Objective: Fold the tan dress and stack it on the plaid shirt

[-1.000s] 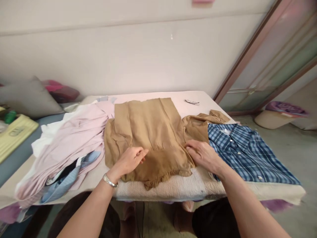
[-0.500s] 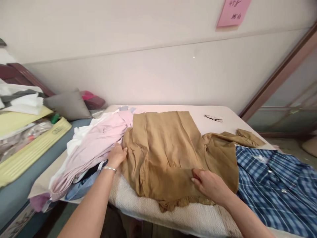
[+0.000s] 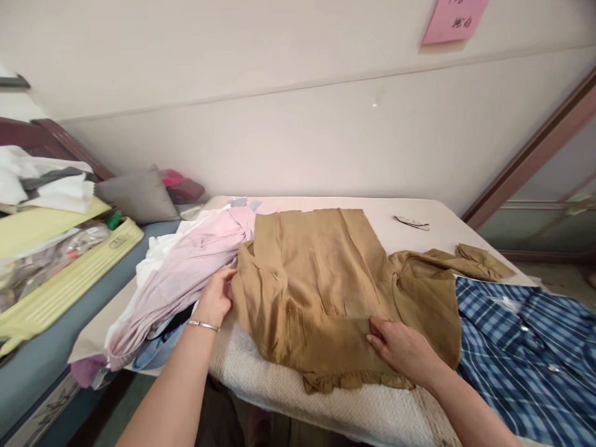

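Observation:
A tan garment (image 3: 316, 279) lies spread on the cloth-covered table (image 3: 363, 410), its lower part folded up. My left hand (image 3: 215, 299), a bracelet at its wrist, grips the garment's left edge beside a pink garment (image 3: 186, 267). My right hand (image 3: 401, 349) presses flat on the folded lower part near the ruffled hem. A tan sleeve (image 3: 447, 267) extends to the right.
A blue plaid shirt (image 3: 526, 354) lies at the right. White and light blue clothes are piled under the pink one at the left. A small object (image 3: 412, 221) lies at the table's back. A yellow case (image 3: 69, 273), a grey pillow (image 3: 135, 195) and a pink wall note (image 3: 454, 20) are around.
My left hand went from the garment's middle to its left edge and took hold there. My right hand stayed on the folded part. The view swung left and up.

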A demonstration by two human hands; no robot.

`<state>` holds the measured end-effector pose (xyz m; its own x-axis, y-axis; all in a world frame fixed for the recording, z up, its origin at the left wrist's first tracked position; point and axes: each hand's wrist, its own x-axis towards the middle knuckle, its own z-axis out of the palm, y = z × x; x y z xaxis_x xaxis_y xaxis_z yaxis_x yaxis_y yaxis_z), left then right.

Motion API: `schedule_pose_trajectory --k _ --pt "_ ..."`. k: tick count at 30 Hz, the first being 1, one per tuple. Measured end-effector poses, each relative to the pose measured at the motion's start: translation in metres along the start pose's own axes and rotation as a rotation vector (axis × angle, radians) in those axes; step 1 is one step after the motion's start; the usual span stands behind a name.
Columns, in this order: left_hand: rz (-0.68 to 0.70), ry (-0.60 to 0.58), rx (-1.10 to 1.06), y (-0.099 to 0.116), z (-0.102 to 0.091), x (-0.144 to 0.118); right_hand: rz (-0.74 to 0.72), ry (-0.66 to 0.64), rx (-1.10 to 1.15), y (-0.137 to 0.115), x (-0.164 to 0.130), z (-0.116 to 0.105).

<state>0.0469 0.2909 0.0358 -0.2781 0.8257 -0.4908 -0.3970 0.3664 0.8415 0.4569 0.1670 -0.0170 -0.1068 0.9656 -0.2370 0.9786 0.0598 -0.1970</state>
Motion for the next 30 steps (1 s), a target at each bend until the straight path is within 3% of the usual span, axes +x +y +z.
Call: schedule_pose_trajectory --k 8,15,18,25,30 --pt "-0.076 -0.014 0.013 -0.012 0.002 0.015 0.023 -0.041 -0.04 -0.005 0.002 -0.005" --pt "0.014 0.191 0.047 -0.028 0.01 0.034 0.029 -0.06 -0.051 -0.004 0.002 -0.003" --pt "0.028 0.209 0.089 -0.03 0.016 0.042 0.026 -0.048 -0.036 -0.004 0.002 -0.003" --pt "0.061 0.135 0.272 -0.019 0.031 0.059 0.048 -0.04 -0.059 -0.005 0.004 -0.002" --pt "0.28 0.172 0.481 0.008 0.022 0.054 0.071 -0.072 -0.081 -0.004 0.008 0.0"
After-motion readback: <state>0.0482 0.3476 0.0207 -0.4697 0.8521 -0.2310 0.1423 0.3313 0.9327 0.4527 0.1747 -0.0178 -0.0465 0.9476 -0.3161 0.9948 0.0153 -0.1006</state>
